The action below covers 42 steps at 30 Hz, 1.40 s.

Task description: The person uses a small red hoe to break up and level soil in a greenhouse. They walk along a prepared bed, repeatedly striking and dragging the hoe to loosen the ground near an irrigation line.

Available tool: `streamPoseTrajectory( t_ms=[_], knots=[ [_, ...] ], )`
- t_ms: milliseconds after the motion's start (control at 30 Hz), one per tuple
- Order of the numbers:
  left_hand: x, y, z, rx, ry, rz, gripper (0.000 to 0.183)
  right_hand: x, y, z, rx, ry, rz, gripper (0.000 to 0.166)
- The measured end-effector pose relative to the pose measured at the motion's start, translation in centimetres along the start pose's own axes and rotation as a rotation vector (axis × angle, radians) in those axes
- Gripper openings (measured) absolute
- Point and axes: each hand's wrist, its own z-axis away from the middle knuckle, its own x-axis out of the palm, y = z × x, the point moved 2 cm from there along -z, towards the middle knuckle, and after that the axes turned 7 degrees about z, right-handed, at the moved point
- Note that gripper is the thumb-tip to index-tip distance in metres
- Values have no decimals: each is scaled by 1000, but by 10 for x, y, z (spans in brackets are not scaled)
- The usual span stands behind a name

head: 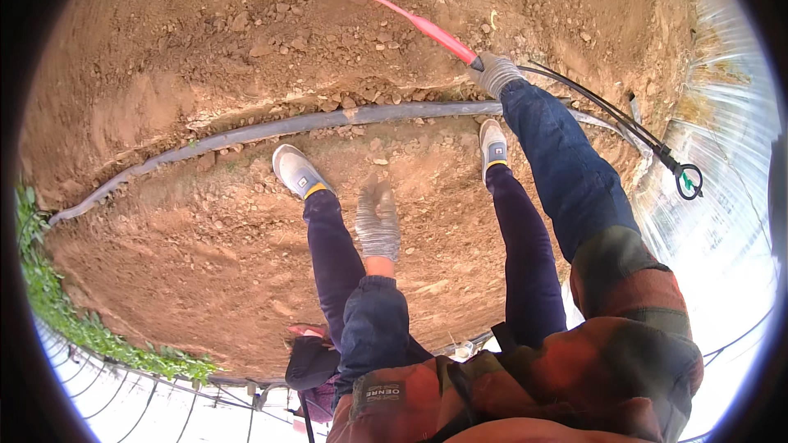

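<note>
My right hand (495,75), in a knitted work glove, is closed around the dark end of a long, tapered red tool (440,34). The tool slants to the upper left, its thin tip over the loose brown soil (258,43); whether it touches is unclear. Behind that hand, thin black tubes or rods (597,101) run to the right; I cannot tell whether the hand holds them too. My left hand (377,215), gloved alike, hangs between my shoes over the soil, fingers extended and slightly blurred, with nothing seen in it.
A grey hose (295,123) lies across the soil beyond my shoes. Stones and clods are strewn about. Clear plastic sheeting (695,234) rises at the right, beside a black loop (688,181). Green plants (68,301) line the left edge. Part of another person (312,360) shows at the lower left.
</note>
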Motion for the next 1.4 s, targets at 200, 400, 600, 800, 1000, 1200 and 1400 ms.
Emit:
streamPoseTrajectory(
  t_ms=[200,400,600,800,1000,1200,1400],
  knots=[
    [32,-15,16,-151,-21,149,39,17,36,39,4,22,-143,37],
    [33,-25,23,-171,-38,83,39,48,90,98,35,81,-279,29],
    [51,-37,17,-174,-85,108,39,1,21,-25,-81,112,-219,37],
    [54,-40,17,-135,-62,19,37,56,90,-16,-11,22,-252,35],
    [53,-40,21,-90,-67,12,36,53,101,60,68,56,-310,40],
    [58,-34,20,-118,-65,18,36,97,124,117,181,94,-527,35],
    [55,-47,16,-71,-68,-18,36,43,65,11,198,155,-597,38]
  ],
)
